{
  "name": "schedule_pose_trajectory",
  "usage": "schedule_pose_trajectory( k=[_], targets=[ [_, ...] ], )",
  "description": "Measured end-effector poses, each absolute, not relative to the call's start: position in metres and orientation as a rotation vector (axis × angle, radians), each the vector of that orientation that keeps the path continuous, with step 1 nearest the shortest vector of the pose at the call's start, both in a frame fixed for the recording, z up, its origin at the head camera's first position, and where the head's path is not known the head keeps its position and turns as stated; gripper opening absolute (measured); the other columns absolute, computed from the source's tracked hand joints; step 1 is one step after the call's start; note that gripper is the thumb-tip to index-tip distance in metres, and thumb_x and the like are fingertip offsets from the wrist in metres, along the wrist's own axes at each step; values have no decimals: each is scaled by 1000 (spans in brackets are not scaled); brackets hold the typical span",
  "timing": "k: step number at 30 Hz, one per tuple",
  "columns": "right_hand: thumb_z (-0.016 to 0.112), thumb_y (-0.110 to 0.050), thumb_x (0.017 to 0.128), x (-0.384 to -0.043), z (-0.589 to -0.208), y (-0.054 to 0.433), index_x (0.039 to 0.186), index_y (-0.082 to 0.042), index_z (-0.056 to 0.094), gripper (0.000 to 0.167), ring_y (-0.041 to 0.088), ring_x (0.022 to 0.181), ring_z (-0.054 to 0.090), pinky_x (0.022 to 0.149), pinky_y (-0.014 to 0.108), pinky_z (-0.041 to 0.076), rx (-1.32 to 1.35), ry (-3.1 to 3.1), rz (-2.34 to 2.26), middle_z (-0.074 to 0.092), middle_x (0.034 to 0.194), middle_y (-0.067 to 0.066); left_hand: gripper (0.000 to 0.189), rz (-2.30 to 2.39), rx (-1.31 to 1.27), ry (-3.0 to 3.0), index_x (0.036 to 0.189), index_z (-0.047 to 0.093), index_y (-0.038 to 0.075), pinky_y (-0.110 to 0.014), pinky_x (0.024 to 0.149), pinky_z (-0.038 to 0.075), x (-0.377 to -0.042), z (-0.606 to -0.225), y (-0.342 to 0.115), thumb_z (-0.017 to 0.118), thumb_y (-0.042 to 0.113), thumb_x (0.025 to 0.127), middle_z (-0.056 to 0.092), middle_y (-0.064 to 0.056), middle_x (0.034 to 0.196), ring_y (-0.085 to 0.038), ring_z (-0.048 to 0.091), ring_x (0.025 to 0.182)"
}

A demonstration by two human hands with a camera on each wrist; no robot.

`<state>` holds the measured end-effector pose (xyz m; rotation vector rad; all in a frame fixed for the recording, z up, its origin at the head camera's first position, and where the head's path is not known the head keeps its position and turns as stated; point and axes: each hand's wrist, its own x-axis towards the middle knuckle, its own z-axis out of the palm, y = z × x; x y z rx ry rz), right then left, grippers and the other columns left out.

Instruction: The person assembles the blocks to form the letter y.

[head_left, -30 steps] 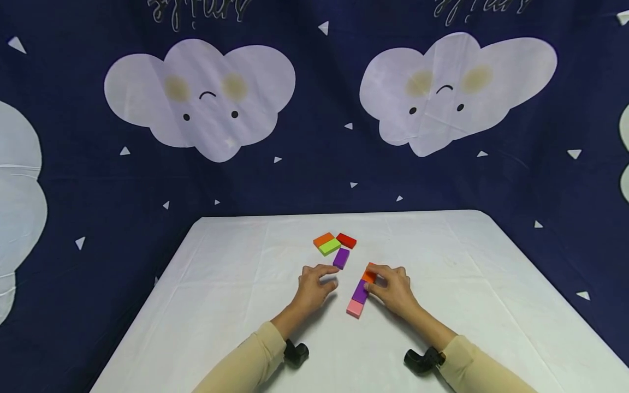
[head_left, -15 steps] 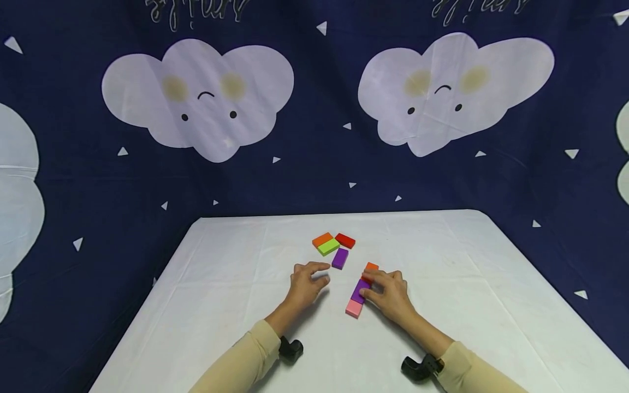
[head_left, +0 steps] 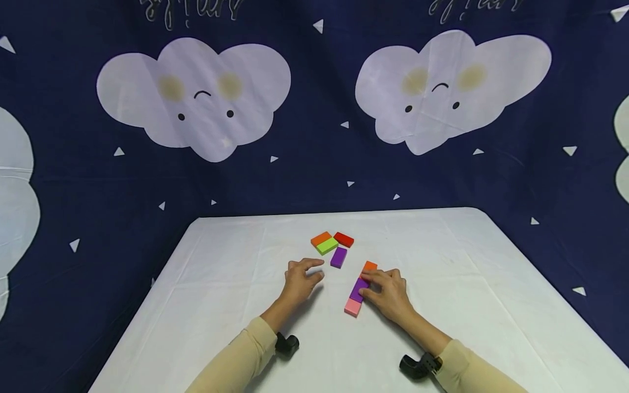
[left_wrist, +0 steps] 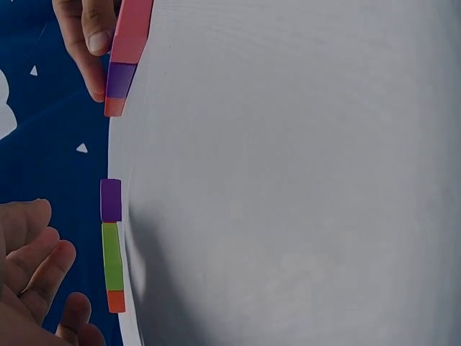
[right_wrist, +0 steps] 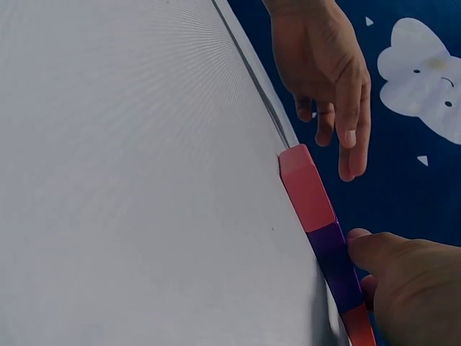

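In the head view, a row of blocks lies end to end on the white table: orange (head_left: 370, 266), purple (head_left: 359, 288) and pink (head_left: 352, 307). My right hand (head_left: 390, 295) reaches over it from the right, thumb at the purple block, index finger where orange meets purple. The right wrist view has the thumb (right_wrist: 371, 249) at the edge of the purple block (right_wrist: 335, 263). My left hand (head_left: 298, 284) is apart from every block, its thumb and index finger spread and nothing between them. Closest to it is a loose purple block (head_left: 338, 257).
Behind that loose block lie an orange block (head_left: 321, 238), a lime green block (head_left: 327, 246) and a red block (head_left: 343, 239). The table (head_left: 236, 305) ends at a navy cloth (head_left: 314, 180) printed with clouds. Black wrist cameras are strapped at both cuffs.
My left hand has moved left, away from the loose purple block. My right index finger has slid back from the orange block toward the purple one. The blocks keep their arrangement.
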<state>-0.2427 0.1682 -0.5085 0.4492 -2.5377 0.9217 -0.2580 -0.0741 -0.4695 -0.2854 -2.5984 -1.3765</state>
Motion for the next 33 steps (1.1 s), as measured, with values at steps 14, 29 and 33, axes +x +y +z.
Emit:
schedule_pose_trajectory(
  k=[14,29,33],
  targets=[
    [79,-29,72,-242,-506,168,107,-17,73,37,13,80,36,71,31,24,430,-2573,921,69,113,-3,30,-1343,-269,-2623,111,69,13,-43,87,28,-273,-466,-76,68,14,81,67,-8,117,-25,45,101],
    [79,-29,72,-243,-504,168,105,-17,73,36,13,80,37,71,31,24,417,-2577,929,70,113,-4,32,-1301,-192,-2646,110,70,12,-43,85,29,-292,-466,-59,72,17,79,67,-10,116,-28,48,104],
    [79,-30,71,-242,-505,168,104,-17,74,36,13,79,37,71,30,25,415,-2562,915,70,112,-4,32,-1255,-96,-2644,109,71,13,-43,84,30,-302,-468,-56,72,17,78,67,-8,118,-30,47,106]
  ],
)
